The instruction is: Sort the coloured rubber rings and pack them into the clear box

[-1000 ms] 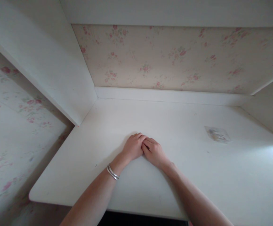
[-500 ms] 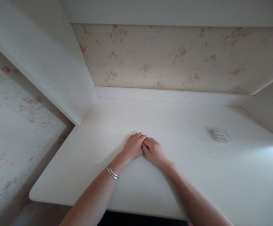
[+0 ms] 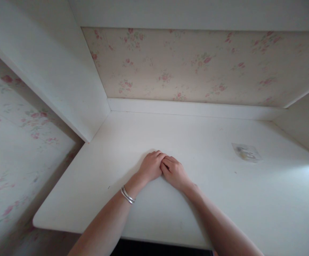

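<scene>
Nothing has moved: both hands, left (image 3: 151,166) and right (image 3: 174,172), rest curled, touching, empty, mid-desk (image 3: 210,131); a small packet (image 3: 246,152) lies near the right edge.

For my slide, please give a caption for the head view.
Left hand and right hand rest together, curled, on a white desk.

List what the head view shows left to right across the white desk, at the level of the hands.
Silver bracelet on the left wrist → left hand, fingers curled → right hand, touching it → small clear plastic packet lying apart on the desk.
</scene>
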Tool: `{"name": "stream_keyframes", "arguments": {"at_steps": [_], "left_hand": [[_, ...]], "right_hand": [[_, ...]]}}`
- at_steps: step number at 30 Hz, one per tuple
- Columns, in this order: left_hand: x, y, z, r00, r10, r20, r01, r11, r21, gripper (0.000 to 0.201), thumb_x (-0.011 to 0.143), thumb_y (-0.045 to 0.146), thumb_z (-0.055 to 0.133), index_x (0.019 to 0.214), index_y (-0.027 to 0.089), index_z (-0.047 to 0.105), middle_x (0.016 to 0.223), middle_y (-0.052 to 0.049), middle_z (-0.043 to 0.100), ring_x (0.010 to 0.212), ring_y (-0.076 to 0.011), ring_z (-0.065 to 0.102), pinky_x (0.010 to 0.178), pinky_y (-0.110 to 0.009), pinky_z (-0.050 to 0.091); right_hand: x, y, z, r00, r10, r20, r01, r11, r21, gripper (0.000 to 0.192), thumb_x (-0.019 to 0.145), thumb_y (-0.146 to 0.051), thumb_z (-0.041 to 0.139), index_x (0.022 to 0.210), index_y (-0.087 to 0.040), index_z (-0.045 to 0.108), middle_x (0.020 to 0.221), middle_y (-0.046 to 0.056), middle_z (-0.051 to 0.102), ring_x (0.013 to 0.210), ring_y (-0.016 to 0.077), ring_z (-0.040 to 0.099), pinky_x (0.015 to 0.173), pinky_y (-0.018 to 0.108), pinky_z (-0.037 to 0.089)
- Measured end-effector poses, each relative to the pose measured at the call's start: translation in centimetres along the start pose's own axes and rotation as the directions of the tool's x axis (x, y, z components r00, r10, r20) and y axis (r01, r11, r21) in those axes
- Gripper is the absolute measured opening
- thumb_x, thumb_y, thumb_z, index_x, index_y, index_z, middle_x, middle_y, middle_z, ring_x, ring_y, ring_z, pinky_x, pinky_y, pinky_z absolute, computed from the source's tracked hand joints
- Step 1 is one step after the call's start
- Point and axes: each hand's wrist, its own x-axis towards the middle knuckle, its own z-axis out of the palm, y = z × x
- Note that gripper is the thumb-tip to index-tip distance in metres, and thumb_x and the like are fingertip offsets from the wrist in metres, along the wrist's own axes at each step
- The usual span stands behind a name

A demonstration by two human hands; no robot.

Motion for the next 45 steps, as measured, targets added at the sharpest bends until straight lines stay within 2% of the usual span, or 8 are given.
{"name": "stream_keyframes", "arguments": {"at_steps": [21,30,35,37,38,40,43,45], "left_hand": [[0.1,0.0,-0.1,1.000,0.007,-0.006,-0.007,1.000,-0.007,0.030,0.079,0.007,0.048,0.103,0.020,0.059,0.100,-0.006,0.061,0.094,-0.0189,0.056,0.086,-0.032,0.044],[0.1,0.1,-0.2,1.000,0.003,-0.001,-0.003,1.000,0.005,0.032,0.078,0.006,0.049,0.105,0.021,0.059,0.101,-0.004,0.062,0.095,-0.0184,0.055,0.087,-0.031,0.044],[0.2,0.3,-0.1,1.000,-0.019,-0.025,0.019,0.999,0.027,0.027,0.083,0.011,0.049,0.106,0.021,0.059,0.100,-0.004,0.063,0.095,-0.0189,0.056,0.087,-0.033,0.044],[0.2,0.3,-0.1,0.999,-0.019,-0.038,0.021,0.999,0.034,0.022,0.086,0.016,0.048,0.104,0.020,0.059,0.099,-0.004,0.063,0.094,-0.0190,0.057,0.086,-0.034,0.044],[0.2,0.3,-0.1,0.999,-0.018,-0.042,0.019,0.999,0.034,0.021,0.087,0.018,0.048,0.104,0.020,0.060,0.099,-0.004,0.063,0.094,-0.0189,0.057,0.086,-0.034,0.044],[0.3,0.2,0.0,0.999,-0.015,-0.050,0.017,0.999,0.029,0.020,0.088,0.018,0.048,0.103,0.020,0.061,0.099,-0.004,0.064,0.093,-0.0183,0.057,0.086,-0.033,0.044],[0.3,0.1,0.1,0.998,-0.012,-0.060,0.013,1.000,0.024,0.019,0.088,0.018,0.049,0.101,0.020,0.062,0.098,-0.003,0.064,0.093,-0.0177,0.057,0.087,-0.033,0.044],[0.3,0.1,0.2,0.998,-0.010,-0.064,0.011,1.000,0.024,0.019,0.088,0.019,0.049,0.101,0.020,0.062,0.098,-0.003,0.064,0.093,-0.0176,0.057,0.087,-0.033,0.044]], "right_hand": [[0.1,-0.1,0.0,1.000,-0.004,-0.003,0.004,1.000,-0.012,0.021,0.091,-0.017,0.043,0.084,-0.020,0.063,0.094,0.005,0.065,0.087,0.0159,0.058,0.080,0.028,0.044],[-0.1,-0.5,-0.2,1.000,-0.030,-0.006,0.029,0.998,-0.054,0.022,0.092,-0.017,0.042,0.090,-0.019,0.064,0.096,0.006,0.065,0.088,0.0163,0.057,0.082,0.029,0.045],[0.1,1.2,-2.0,0.996,-0.086,0.038,0.088,0.993,-0.075,0.026,0.094,-0.022,0.039,0.095,-0.021,0.065,0.100,0.005,0.066,0.091,0.0161,0.057,0.086,0.030,0.043],[0.1,3.1,-3.7,0.999,-0.029,-0.039,0.022,0.986,-0.165,0.028,0.095,-0.026,0.039,0.097,-0.021,0.066,0.100,0.006,0.066,0.092,0.0177,0.056,0.085,0.032,0.042],[0.0,4.3,-4.8,0.992,0.020,-0.123,-0.050,0.968,-0.245,0.028,0.094,-0.029,0.040,0.097,-0.021,0.067,0.100,0.008,0.065,0.093,0.0195,0.055,0.086,0.034,0.041],[-0.6,6.9,-7.3,0.934,0.141,-0.328,-0.275,0.870,-0.409,0.030,0.092,-0.031,0.040,0.099,-0.021,0.067,0.106,0.010,0.064,0.101,0.0243,0.051,0.089,0.041,0.037],[-2.2,10.4,-11.0,0.761,0.247,-0.600,-0.591,0.645,-0.484,0.034,0.089,-0.035,0.041,0.111,-0.021,0.064,0.126,0.011,0.052,0.117,0.0321,0.038,0.093,0.050,0.029],[-3.6,12.3,-13.1,0.645,0.288,-0.708,-0.727,0.517,-0.452,0.040,0.087,-0.038,0.042,0.119,-0.020,0.059,0.136,0.014,0.040,0.125,0.0358,0.029,0.095,0.055,0.023]]}}
